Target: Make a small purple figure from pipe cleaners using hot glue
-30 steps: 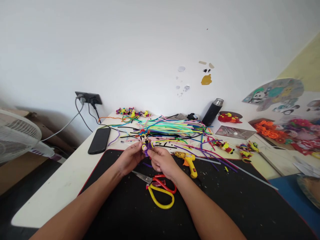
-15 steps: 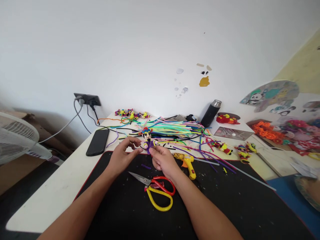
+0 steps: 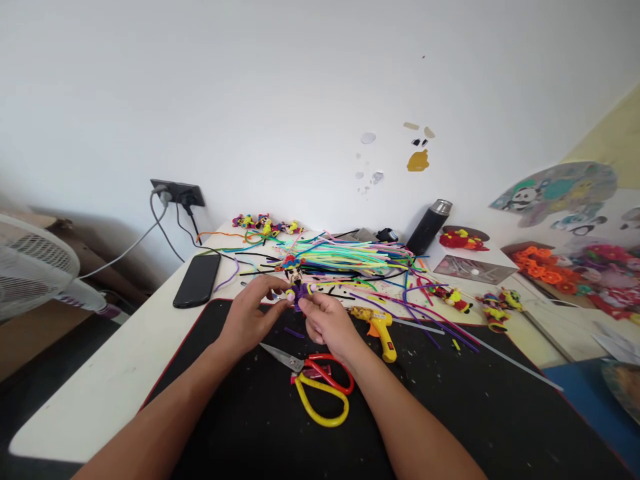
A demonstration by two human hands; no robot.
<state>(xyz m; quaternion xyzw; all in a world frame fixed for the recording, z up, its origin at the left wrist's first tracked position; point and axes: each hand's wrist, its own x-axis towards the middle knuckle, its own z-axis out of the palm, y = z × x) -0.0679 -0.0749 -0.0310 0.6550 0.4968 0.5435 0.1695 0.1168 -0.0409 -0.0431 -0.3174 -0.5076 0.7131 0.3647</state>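
A small doll (image 3: pixel 299 291) with a purple body, pale face, black beard and red-and-blue headdress is held upright over the back of the black mat. My right hand (image 3: pixel 327 321) pinches its lower body between thumb and fingers. At the doll's left side, my left hand (image 3: pixel 255 310) has thumb and fingertips closed on its pale, round hand. Below the hands lie scissors (image 3: pixel 323 400) with one red and one yellow handle, blades pointing up-left. A yellow glue gun (image 3: pixel 383 330) rests just right of my right hand.
Colourful pipe cleaners (image 3: pixel 350 257) are heaped behind the hands. A phone (image 3: pixel 197 281) lies at left, near a fan (image 3: pixel 37 267). A black flask (image 3: pixel 429 228) leans at back right. More dolls (image 3: pixel 495 311) lie right and back left. A long glue stick (image 3: pixel 520 363) crosses the mat.
My left hand's fingertips have moved right and closed on the doll's side. My right hand keeps its hold. The view has shifted slightly.
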